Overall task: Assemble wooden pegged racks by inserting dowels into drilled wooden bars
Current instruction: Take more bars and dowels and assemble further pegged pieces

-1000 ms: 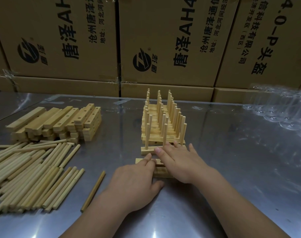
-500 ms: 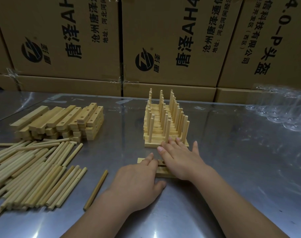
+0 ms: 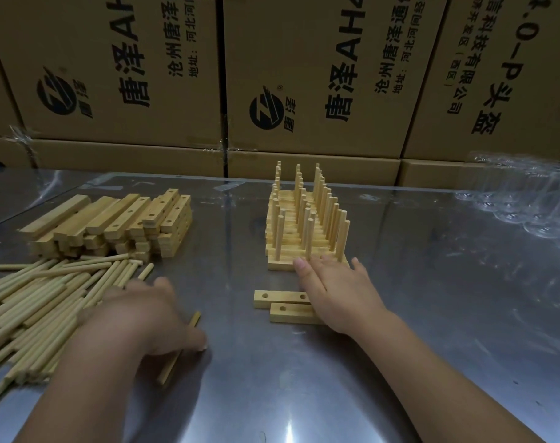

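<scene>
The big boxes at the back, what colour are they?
Brown cardboard boxes with black printing, seen in the head view.

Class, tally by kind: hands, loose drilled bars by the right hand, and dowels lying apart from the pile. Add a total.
Hands: 2, left hand and right hand
Loose drilled bars: 2
Lone dowel: 1
Total: 5

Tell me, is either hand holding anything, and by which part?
Right hand lies flat against the front rack, holding nothing. Left hand, blurred, covers the middle of a loose dowel; grip cannot be told.
</scene>
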